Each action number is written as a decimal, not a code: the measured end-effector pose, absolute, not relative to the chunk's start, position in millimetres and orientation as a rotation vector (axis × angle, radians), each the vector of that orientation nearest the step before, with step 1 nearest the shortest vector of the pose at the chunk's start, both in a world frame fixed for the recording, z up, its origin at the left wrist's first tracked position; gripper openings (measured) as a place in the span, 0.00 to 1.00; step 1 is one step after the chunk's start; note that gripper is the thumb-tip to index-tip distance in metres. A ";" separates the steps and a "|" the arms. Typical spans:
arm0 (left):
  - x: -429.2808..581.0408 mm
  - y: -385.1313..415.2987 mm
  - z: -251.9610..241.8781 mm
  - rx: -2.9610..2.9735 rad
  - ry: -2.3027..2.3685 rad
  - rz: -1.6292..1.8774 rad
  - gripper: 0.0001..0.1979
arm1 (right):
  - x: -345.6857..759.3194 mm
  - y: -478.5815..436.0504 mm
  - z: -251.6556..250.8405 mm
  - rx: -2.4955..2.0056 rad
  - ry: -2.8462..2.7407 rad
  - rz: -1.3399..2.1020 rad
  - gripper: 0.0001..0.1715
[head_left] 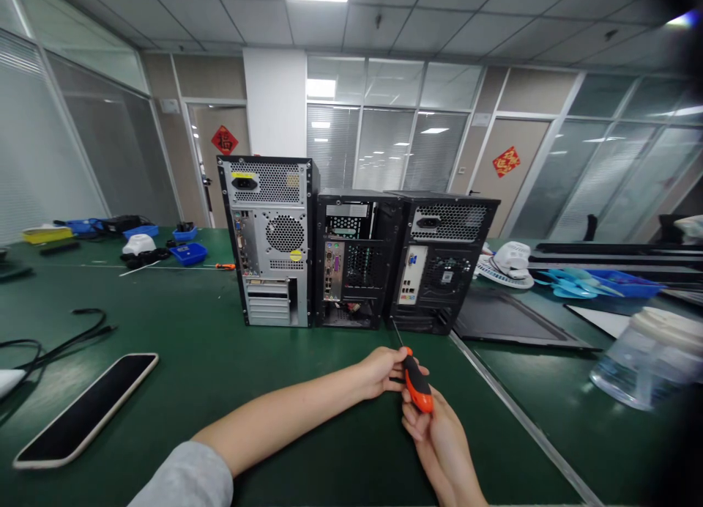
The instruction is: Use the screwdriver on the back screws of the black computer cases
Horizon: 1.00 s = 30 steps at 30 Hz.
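An orange and black screwdriver (418, 386) is held between both hands, its thin shaft pointing away at the lower left corner of the right-hand black computer case (444, 261). My left hand (383, 371) pinches the front of the handle, near the shaft. Around the rear of the handle, my right hand (436, 426) has its fingers closed. Whether the tip touches the case, I cannot tell. In the middle stands another black computer case (359, 265), with an opening at the top of its back. The taller silver-backed computer case (277, 243) is on the left. All three show their rear panels.
On the left lie a phone (88, 412) and black cables (82, 331). Blue trays (188, 253) sit farther back. To the right are a black side panel (510, 316), a clear plastic jar (642, 360) and blue gloves (574, 282). A metal strip (516, 412) crosses the green table.
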State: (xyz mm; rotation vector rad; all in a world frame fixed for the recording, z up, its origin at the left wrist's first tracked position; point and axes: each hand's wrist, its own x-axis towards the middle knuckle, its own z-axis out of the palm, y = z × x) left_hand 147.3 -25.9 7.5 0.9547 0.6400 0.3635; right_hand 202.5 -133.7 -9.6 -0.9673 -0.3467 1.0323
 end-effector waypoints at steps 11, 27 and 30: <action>143.3 -24.4 13.7 0.915 0.709 0.405 0.13 | 197.7 -135.1 -6.4 -1.058 -0.414 1.046 0.28; 143.4 -20.1 5.7 0.963 0.745 0.370 0.10 | 218.2 -158.2 -17.1 -1.785 -1.421 -0.060 0.28; 144.1 -21.2 9.4 0.958 0.764 0.364 0.10 | 214.7 -162.5 -15.5 -1.918 -1.557 -0.318 0.27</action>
